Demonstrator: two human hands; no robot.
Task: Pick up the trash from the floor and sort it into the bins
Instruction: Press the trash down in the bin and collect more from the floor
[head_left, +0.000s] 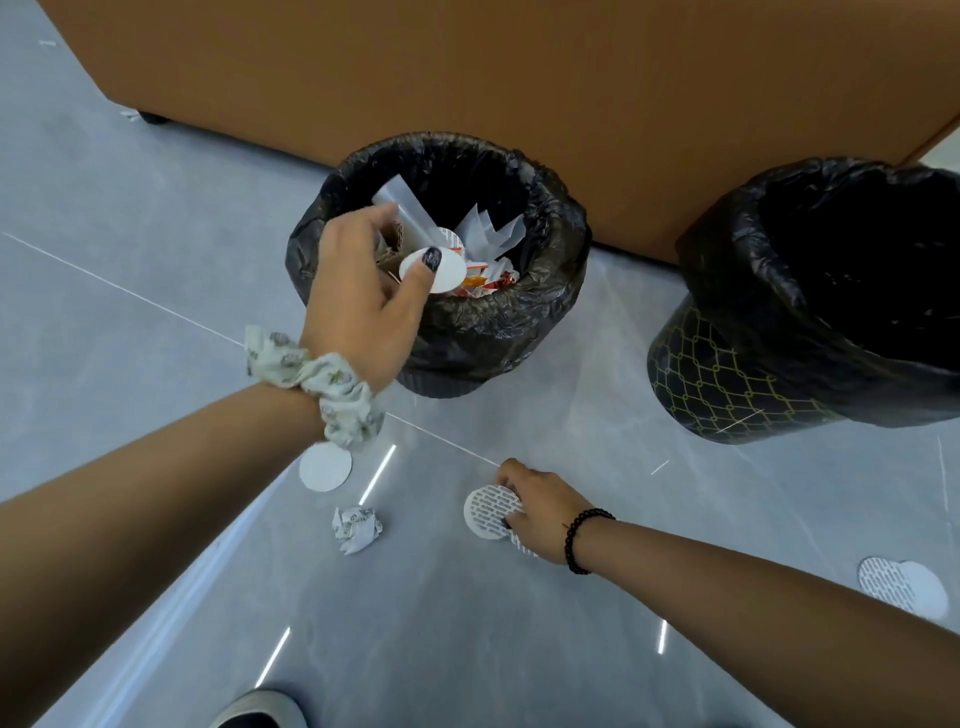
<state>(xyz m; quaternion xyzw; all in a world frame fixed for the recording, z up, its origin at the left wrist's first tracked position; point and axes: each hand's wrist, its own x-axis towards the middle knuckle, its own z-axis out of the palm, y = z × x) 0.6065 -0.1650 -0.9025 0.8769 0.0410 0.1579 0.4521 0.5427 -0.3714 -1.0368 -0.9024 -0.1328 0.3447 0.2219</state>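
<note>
left hand (363, 291) pinches a white disc (434, 271) over the part-filled left bin (441, 338), right hand (540, 512) grips a printed disc (485, 512) on the floor (130, 249), while another disc (325, 466), a paper ball (356, 527) and overlapping discs (903, 587) remain, and the right bin (727, 374) looks empty.

Grey floor (156, 218): two bins (441, 291), paper discs (325, 466), crumpled wad (356, 529) (printed).
</note>
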